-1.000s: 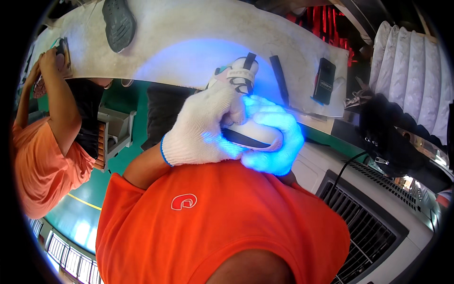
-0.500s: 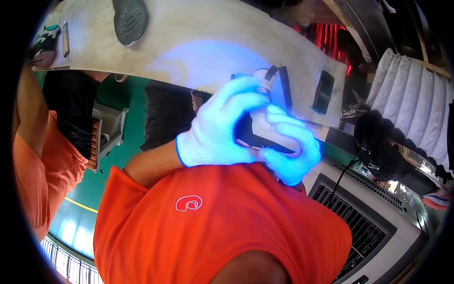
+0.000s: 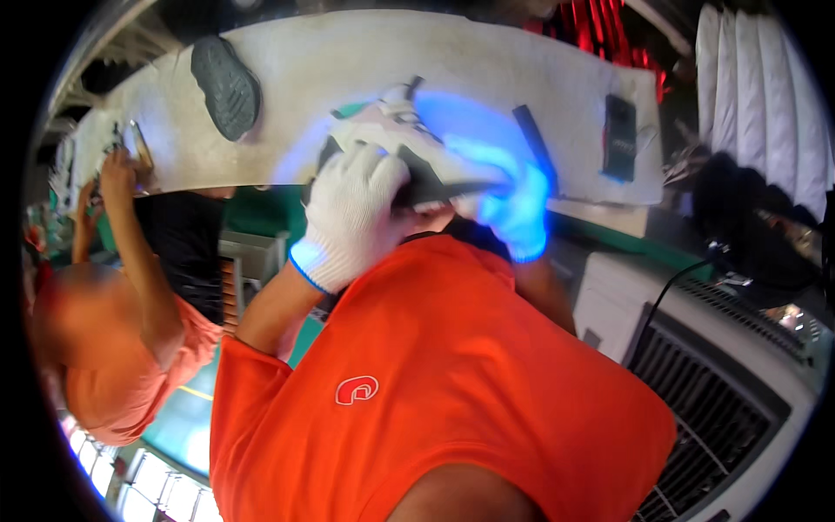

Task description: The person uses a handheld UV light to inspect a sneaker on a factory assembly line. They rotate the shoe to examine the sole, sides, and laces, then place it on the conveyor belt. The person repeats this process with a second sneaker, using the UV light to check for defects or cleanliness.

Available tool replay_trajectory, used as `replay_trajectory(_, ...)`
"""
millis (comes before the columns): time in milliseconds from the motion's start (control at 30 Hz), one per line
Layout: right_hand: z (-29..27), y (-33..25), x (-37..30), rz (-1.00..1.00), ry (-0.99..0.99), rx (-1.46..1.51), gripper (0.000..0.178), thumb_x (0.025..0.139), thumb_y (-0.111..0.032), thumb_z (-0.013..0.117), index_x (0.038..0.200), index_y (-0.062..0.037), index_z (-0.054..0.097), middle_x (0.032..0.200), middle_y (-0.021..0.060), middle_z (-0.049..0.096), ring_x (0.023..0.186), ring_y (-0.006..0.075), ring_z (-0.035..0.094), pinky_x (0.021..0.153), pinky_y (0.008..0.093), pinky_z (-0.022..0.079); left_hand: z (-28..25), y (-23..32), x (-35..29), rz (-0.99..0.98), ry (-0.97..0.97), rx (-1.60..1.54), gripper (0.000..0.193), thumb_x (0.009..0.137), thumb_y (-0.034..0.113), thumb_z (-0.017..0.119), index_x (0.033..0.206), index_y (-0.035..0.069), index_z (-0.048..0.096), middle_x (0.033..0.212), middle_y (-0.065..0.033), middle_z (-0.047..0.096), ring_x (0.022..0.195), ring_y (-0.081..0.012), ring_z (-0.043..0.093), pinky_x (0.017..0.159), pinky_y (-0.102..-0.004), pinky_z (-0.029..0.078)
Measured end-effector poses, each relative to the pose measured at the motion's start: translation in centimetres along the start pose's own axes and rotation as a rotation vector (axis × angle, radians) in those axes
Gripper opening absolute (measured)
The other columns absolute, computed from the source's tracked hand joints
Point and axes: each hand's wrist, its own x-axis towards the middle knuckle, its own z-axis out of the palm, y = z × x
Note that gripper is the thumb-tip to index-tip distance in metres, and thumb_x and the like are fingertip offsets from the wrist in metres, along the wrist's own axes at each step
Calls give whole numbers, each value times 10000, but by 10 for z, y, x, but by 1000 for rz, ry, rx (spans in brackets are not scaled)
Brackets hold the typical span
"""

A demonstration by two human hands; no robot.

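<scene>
Both hands wear white knit gloves. Between them is a pale sneaker (image 3: 383, 126) with dark and teal parts, held side-on just above the near edge of the bench. My left hand (image 3: 352, 209) wraps around its lower left part. At its other end my right hand (image 3: 515, 204), lit strongly blue and a little blurred, grips it. Parts of the sneaker are hidden behind the gloves.
On the long pale workbench (image 3: 304, 70) lie a dark shoe sole (image 3: 228, 89), a dark flat bar (image 3: 534, 143) and a black phone-like device (image 3: 619, 139). A co-worker (image 3: 130, 348) in orange works at the left. A white vented appliance (image 3: 609, 287) stands at the right.
The sneaker has turned from pointing away to lying sideways. My left hand has moved lower left, out of most of the blue light. The view has shifted, showing more of the co-worker.
</scene>
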Motion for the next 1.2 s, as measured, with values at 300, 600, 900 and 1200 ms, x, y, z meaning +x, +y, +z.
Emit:
replay_trajectory(300, 13, 14, 35, 166, -165, -215, 749, 797, -332, 979, 1440, -31, 742, 1385, 194, 780, 1223, 319, 779, 1057, 397, 606, -13, -32, 34, 41, -231, 147, 588, 575, 257, 1051, 993, 112, 663, 913, -83, 637, 842, -318, 637, 775, -440, 540)
replay_trajectory(600, 19, 15, 42, -95, -74, -366, 717, 785, -409, 989, 1361, -32, 789, 1220, 173, 830, 1053, 304, 831, 920, 397, 655, -19, -16, 45, -237, -341, 4, 745, 645, 197, 1006, 1328, 123, 718, 1036, -73, 684, 992, -299, 645, 889, -440, 530)
replay_trajectory(900, 15, 8, 48, -106, -89, -280, 701, 787, -301, 993, 1381, 0, 772, 1217, 209, 824, 1016, 303, 819, 928, 377, 635, -22, -27, 48, -256, -332, -114, 955, 567, 196, 1043, 1458, 140, 705, 1041, -60, 669, 878, -212, 619, 817, -371, 574)
replay_trajectory(1200, 4, -24, 102, 282, -398, -388, 539, 829, -355, 870, 1301, -107, 792, 1128, 178, 811, 1025, 340, 792, 899, 429, 613, -8, -35, 55, -173, -178, -113, 773, 569, 241, 1038, 1284, 120, 769, 953, -37, 626, 849, -200, 629, 785, -357, 563)
